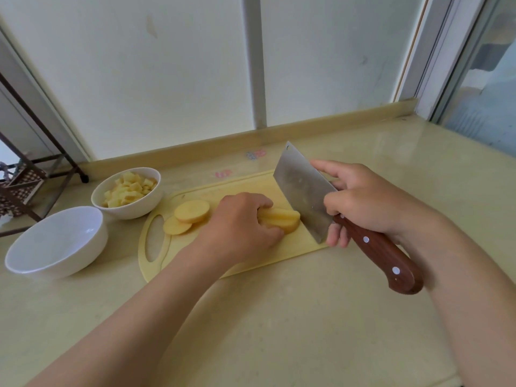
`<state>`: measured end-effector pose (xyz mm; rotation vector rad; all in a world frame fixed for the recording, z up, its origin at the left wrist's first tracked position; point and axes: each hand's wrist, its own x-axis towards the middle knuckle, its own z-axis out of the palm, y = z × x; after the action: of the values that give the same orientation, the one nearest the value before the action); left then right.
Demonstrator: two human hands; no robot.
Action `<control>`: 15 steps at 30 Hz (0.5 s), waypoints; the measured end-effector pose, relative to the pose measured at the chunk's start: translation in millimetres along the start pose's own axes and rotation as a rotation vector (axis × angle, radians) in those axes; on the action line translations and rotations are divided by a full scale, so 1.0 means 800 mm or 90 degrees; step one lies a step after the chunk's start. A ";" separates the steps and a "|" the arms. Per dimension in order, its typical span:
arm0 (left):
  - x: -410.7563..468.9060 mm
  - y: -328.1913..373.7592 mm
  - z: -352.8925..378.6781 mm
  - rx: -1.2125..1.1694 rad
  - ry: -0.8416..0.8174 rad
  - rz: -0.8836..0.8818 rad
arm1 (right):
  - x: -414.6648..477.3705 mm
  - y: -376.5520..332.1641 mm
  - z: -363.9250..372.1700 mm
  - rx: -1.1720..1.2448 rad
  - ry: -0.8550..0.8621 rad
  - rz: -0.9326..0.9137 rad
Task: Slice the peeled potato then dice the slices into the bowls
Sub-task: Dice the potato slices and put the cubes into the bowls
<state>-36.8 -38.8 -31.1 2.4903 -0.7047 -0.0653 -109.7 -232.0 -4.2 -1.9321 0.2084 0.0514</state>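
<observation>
A yellow cutting board (251, 185) lies on the counter. My left hand (243, 222) presses down on a stack of potato slices (282, 217) cut into strips. My right hand (360, 196) grips a cleaver (304, 191) with a brown wooden handle, its index finger along the blade's back; the blade stands just right of the stack, edge at the board. Two round potato slices (188, 215) lie on the board's left part. A white bowl (131, 210) behind the board's left end holds diced potato (129, 188). A second white bowl (55, 244), empty, sits nearer left.
A beige counter (279, 317) runs to a raised back edge below a white wall. A dark metal rack (30, 174) with a basket stands at far left. A window frame (446, 65) rises at right.
</observation>
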 end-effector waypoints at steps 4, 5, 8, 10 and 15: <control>-0.001 0.002 0.003 0.022 0.013 -0.015 | 0.005 -0.003 0.004 -0.001 0.007 -0.008; -0.001 0.003 0.004 0.032 0.017 -0.019 | 0.005 -0.004 0.005 -0.003 0.005 -0.011; -0.001 0.005 0.007 0.042 0.021 -0.036 | 0.007 -0.005 0.006 0.007 0.003 -0.011; 0.000 0.005 0.008 0.050 0.018 -0.042 | 0.008 -0.005 0.006 0.011 0.001 -0.009; 0.003 0.000 0.008 0.066 0.010 0.000 | 0.010 -0.006 0.005 -0.009 -0.010 0.000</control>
<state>-36.2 -42.9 -36.4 2.5871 -0.7188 -0.0091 -100.5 -227.7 -2.0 -1.9456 0.1977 0.0688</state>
